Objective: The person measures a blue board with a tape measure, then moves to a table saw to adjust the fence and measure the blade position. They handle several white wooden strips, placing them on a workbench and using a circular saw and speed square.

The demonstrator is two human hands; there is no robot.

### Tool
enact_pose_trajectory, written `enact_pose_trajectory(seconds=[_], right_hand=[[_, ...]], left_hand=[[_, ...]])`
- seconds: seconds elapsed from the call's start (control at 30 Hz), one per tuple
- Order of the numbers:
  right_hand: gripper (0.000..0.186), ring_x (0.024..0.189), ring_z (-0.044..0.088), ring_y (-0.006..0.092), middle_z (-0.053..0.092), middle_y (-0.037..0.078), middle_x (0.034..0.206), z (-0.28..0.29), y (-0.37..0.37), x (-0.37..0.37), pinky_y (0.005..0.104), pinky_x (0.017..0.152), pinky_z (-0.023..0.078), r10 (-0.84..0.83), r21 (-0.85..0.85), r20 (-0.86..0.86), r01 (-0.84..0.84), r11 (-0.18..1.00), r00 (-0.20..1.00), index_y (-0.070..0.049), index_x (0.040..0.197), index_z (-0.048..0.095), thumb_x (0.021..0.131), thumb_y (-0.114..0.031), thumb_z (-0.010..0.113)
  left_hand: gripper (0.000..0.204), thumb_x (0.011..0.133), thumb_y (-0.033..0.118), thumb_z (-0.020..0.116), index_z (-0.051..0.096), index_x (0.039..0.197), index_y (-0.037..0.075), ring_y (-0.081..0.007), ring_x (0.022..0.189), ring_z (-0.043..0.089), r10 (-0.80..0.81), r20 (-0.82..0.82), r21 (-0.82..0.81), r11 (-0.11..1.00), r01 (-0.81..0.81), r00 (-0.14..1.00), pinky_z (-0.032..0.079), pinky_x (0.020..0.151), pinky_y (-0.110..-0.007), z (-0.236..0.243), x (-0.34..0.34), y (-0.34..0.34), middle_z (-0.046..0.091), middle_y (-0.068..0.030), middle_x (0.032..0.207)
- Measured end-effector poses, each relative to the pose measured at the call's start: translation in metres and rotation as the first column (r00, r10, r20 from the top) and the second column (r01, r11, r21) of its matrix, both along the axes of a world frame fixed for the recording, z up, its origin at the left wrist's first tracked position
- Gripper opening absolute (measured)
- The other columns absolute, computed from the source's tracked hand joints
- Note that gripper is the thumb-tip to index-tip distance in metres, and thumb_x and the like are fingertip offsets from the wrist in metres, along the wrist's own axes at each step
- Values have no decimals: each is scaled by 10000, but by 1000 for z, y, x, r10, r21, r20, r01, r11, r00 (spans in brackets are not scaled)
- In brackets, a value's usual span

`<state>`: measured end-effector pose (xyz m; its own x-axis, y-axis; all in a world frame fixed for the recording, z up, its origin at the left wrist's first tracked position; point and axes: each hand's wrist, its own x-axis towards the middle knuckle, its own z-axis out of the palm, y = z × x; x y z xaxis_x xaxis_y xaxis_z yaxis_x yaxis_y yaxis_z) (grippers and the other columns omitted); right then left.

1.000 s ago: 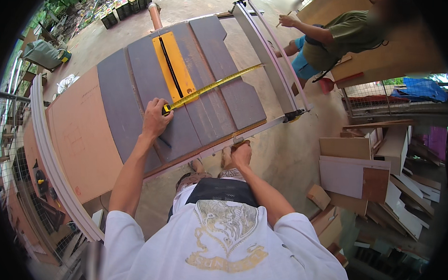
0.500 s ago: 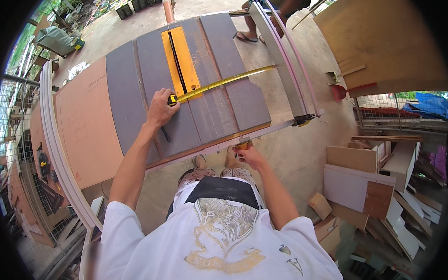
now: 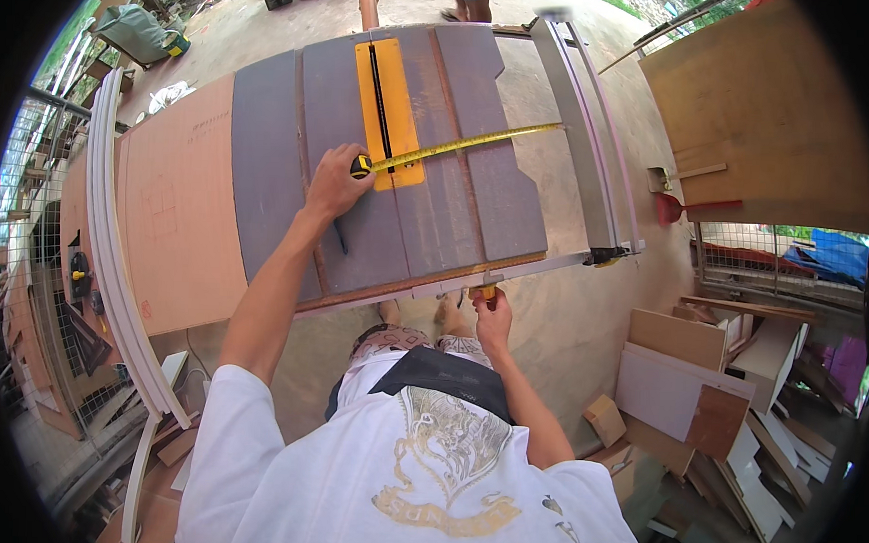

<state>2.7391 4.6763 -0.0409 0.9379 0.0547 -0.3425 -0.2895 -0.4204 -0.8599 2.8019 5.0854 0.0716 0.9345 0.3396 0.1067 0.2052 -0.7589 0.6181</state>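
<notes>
My left hand [image 3: 337,184] grips a yellow-and-black tape measure [image 3: 361,166] on the grey saw table [image 3: 265,179], beside the yellow insert plate [image 3: 402,103] with its dark slot. The tape's yellow blade [image 3: 477,139] stretches right across the table to the long metal fence [image 3: 578,142]. My right hand [image 3: 493,321] is closed on a yellow handle or block [image 3: 483,295] under the metal front rail [image 3: 550,264]; its exact form is partly hidden by the fingers.
A pinkish board extension [image 3: 173,224] and long white strips [image 3: 110,251] lie left. Another person's legs [image 3: 468,3] show behind the table. A large plywood sheet [image 3: 756,101], red dustpan [image 3: 674,209] and stacked board offcuts [image 3: 679,395] are at right; a grey sack [image 3: 137,31] is at back left.
The other person has moved from the right to behind the table, with only legs visible now. My view has shifted; both my hands keep their holds, the tape still extended to the fence.
</notes>
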Motion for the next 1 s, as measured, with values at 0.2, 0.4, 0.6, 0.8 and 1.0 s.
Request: enact_pose_trajectory(seconds=[0.2,0.4,0.6,0.8,1.0], right_hand=[[371,805,656,122,720,61,960,-10,-6,1,290,742,534,51,33,-1,-51,998,999,18,1237,641,1023,-279,699],[327,717,576,133,660,26,902,-7,-6,6,295,707,494,-33,597,-540,410,690,841,-42,1139,646,1061,-359,628],[512,712,493,131,582,33,861,-31,-11,7,294,728,439,375,793,-606,565,226,701,-62,1086,619,1095,-545,448],[581,780,535,165,601,47,877,-4,0,9,347,800,491,53,569,-739,579,584,672,-59,1122,625,1062,-616,472],[458,834,581,162,647,65,946,-13,-8,6,337,825,511,-12,585,-638,494,643,770,-25,1193,627,1084,-463,550]], left_hand=[[327,823,179,749,677,1108,37,-359,994,601,-44,-10,-62,997,43,999,504,940,-446,-2,14,14,692,-143,1078],[315,819,193,754,668,1072,27,-357,991,622,-59,13,-36,998,59,998,509,916,-443,-6,24,16,692,-156,1029],[335,811,178,758,665,1088,14,-368,969,611,-50,-29,-62,997,48,998,511,908,-455,-5,38,10,691,-172,1011],[322,792,147,778,651,1043,-8,-389,944,638,-30,-75,-128,992,20,997,534,857,-465,-5,39,14,687,-215,918],[317,797,160,778,641,1027,-9,-387,961,635,-31,-122,-103,995,19,992,528,868,-463,-2,44,15,692,-219,942]])
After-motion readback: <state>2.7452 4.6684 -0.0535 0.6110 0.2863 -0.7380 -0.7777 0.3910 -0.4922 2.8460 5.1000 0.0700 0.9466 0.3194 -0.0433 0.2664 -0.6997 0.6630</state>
